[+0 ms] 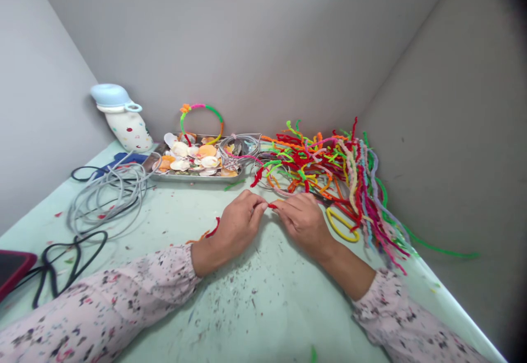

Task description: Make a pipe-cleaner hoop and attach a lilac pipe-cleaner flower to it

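Both hands meet over the middle of the table, pinching a short red pipe cleaner between them. My left hand has its fingers closed on the red piece from the left. From the other side, my right hand grips it with thumb and bent fingers. Only a small red bit shows between the fingertips; the rest is hidden in the hands. Behind my left wrist, an orange and red pipe cleaner lies partly covered. Close beyond my right hand are the yellow-handled scissors, beside a large heap of coloured pipe cleaners.
A metal tray of seashells stands at the back, with a pipe-cleaner ring upright on it. A white bottle leans by the wall. Grey cable, black cord and a red-edged device lie left.
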Motion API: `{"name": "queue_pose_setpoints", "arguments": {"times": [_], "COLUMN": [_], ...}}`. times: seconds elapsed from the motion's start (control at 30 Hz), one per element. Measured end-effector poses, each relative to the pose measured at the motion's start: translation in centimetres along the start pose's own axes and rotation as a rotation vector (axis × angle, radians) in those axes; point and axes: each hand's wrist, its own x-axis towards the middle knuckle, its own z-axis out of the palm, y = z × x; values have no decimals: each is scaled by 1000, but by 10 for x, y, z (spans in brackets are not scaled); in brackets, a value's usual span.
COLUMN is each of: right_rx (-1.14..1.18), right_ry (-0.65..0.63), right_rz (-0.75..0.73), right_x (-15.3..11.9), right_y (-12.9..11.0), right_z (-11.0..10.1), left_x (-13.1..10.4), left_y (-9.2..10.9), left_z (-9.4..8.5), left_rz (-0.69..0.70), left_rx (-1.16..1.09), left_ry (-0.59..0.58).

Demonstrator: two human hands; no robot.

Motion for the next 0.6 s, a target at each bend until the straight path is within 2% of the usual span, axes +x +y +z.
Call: {"name": "queue_pose_setpoints", "arguments": {"times": [0.23, 0.6], "right_rx": [-2, -23], "right_ry": [-17, -23], "right_rz": [1, -7], "right_x": [1, 1], "right_y": [-2, -2], "right_z": [-3, -2], "left_x": [1, 3], "left_y": [1, -3], "left_z": [-1, 1], "left_rz": [-32, -122], "left_rx": [16, -144], "left_ry": [-42, -69]}}
